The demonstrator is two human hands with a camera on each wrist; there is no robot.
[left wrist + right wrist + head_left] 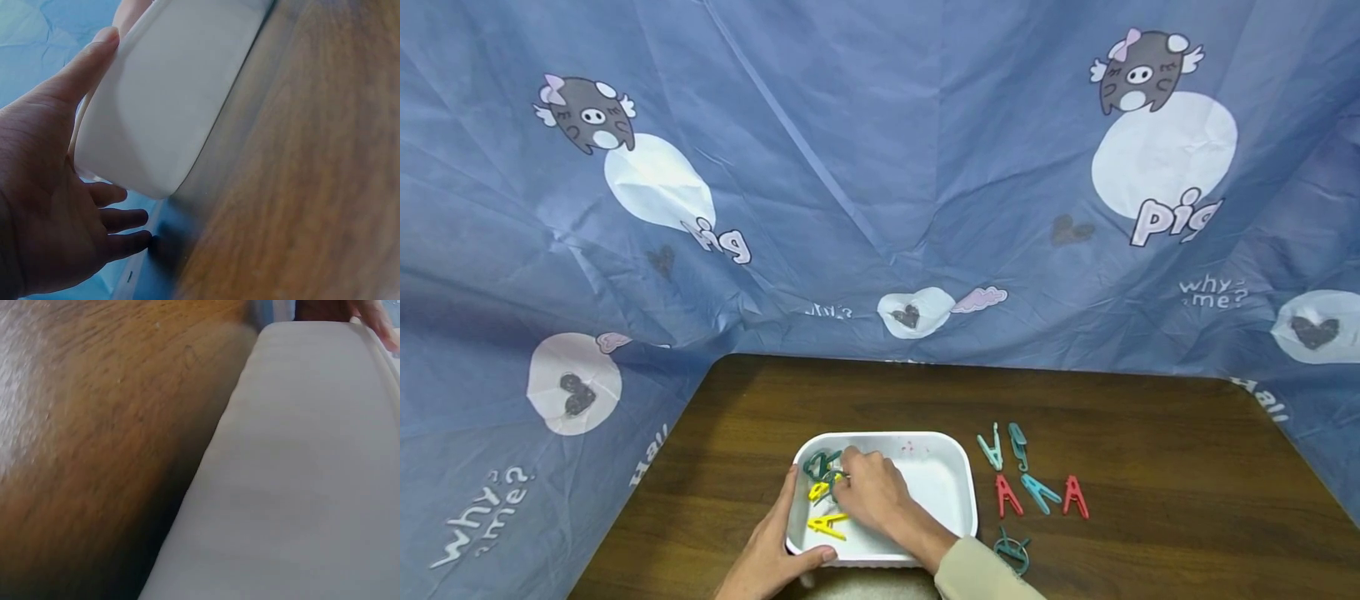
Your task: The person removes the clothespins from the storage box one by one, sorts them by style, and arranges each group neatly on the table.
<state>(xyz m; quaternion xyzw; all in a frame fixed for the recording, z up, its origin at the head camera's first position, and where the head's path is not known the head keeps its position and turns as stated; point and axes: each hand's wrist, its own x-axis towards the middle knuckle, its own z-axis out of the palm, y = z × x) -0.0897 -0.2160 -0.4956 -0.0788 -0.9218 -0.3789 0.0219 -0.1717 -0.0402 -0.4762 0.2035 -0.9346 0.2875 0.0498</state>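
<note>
A white tray [931, 546] sits at the table's front edge. My left hand [771, 533] spans its near left corner, thumb at the front rim and fingers straight along the left side; the left wrist view shows this hand [56, 187] against the outer wall. My right hand [874, 492] reaches into the tray, fingertips down among the clips at its left end. There lie a yellow clothespin [827, 526], another yellow clip [818, 490] and dark green ring-shaped clips [813, 466]. The right fingertips overlap a green one; I cannot tell whether they pinch it.
Right of the tray lie a mint clothespin [992, 450], a dark teal clip [1018, 446], red clothespins [1008, 497] [1075, 497], a blue clothespin [1041, 493] and a green ring-shaped clip [1012, 552]. A printed blue cloth [850, 167] hangs around the wooden table [1150, 450].
</note>
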